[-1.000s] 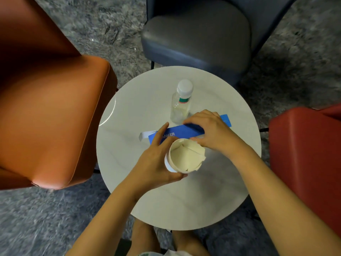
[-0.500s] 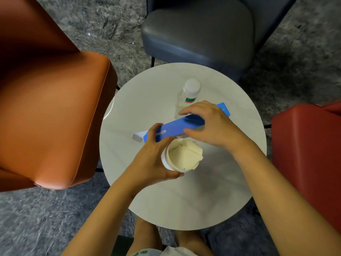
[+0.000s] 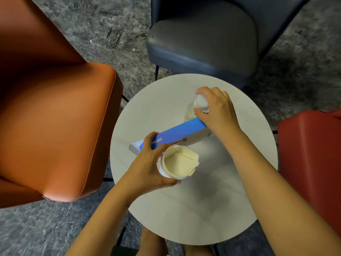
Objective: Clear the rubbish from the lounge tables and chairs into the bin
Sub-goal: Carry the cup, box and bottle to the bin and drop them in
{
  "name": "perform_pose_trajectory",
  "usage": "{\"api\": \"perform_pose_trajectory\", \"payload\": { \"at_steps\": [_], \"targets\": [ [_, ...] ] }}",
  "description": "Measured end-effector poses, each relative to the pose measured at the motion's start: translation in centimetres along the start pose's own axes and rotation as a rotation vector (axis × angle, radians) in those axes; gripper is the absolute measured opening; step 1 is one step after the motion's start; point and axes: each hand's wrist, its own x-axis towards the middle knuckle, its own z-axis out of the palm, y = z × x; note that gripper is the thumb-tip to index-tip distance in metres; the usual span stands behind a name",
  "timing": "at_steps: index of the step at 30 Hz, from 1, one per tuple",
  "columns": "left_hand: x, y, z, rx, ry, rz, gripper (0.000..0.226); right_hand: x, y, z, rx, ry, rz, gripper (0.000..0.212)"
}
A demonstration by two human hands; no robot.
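A round white table (image 3: 193, 209) stands below me. My left hand (image 3: 149, 163) grips a white paper cup (image 3: 178, 163) with crumpled paper inside, and its thumb presses the long blue and white box (image 3: 177, 133) against the cup. The box is tilted, its right end raised. My right hand (image 3: 217, 109) curls around the white cap of a small clear plastic bottle (image 3: 191, 111) that stands upright on the table, and its palm side touches the box's right end.
An orange armchair (image 3: 55, 126) stands to the left of the table, a dark grey chair (image 3: 203, 39) behind it and a red chair (image 3: 313, 159) to the right. The floor is grey patterned carpet (image 3: 103, 28). My knees show under the near table edge.
My right hand left the middle of the blue box and moved back to the bottle's cap. The box now lies against the cup in my left hand, right end lifted.
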Motion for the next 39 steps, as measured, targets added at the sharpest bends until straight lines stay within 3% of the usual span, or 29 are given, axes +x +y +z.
{"api": "perform_pose_trajectory", "payload": {
  "at_steps": [10, 19, 28, 39],
  "targets": [
    [3.4, 3.2, -2.0, 0.083, -0.082, 0.131, 0.078, 1.8, 2.3, -8.8, 0.055, 0.412, 0.213, 0.032],
    [9.3, 13.9, 4.1, 0.152, -0.05, 0.311, 0.078, -6.2, 14.7, -20.6, -0.026, 0.618, 0.428, 0.037],
    [14.6, 27.2, 13.5, 0.106, 0.077, 0.321, 0.088, -13.1, 30.3, -31.3, 0.003, 0.666, 0.445, 0.038],
    [20.4, 41.5, 16.4, 0.218, 0.162, 0.355, 0.072, -12.2, 37.5, -39.3, 0.039, 0.649, 0.391, 0.042]
  ]
}}
